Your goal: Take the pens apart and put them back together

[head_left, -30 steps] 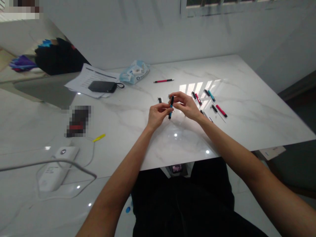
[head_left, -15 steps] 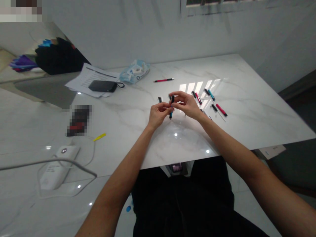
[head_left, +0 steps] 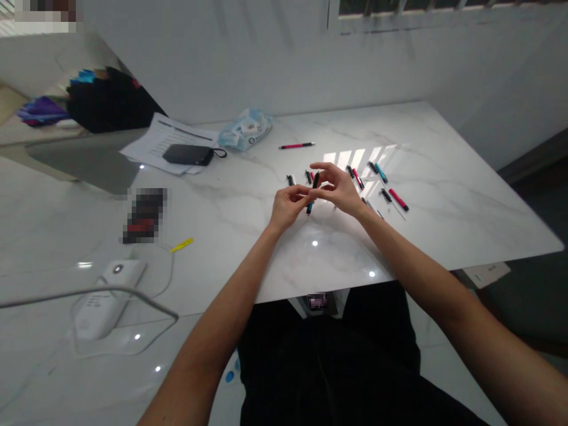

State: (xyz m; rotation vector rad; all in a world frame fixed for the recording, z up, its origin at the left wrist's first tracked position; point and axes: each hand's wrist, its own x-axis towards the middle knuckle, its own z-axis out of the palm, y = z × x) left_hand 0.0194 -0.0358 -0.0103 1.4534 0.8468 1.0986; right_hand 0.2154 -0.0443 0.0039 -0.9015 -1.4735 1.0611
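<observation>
Between my two hands a black-and-blue pen [head_left: 309, 207] stands nearly upright, a little tilted, above the table. My left hand [head_left: 286, 207] is closed around its lower part with thumb and fingers. My right hand [head_left: 339, 190] pinches it from the other side near the middle, its fingers curled at the black upper part. Fingers hide the pen's middle. Pen parts lie behind and beside my hands: a black piece [head_left: 290, 180], a red barrel [head_left: 357, 178], a blue barrel [head_left: 380, 172] and a larger red barrel [head_left: 398, 199]. Thin refills lie among them.
A whole red-and-black pen [head_left: 297, 145] lies farther back. To the left are a blue wipes packet [head_left: 246, 129], papers [head_left: 151, 145] under a black pouch [head_left: 189, 154], a yellow tag [head_left: 181, 245], and a white device [head_left: 109, 302] with a grey cable. The table's front edge is at my lap.
Both hands have stayed together on the pen and shifted slightly right. The pen leans a little more, and the black and red parts behind my hands show more clearly.
</observation>
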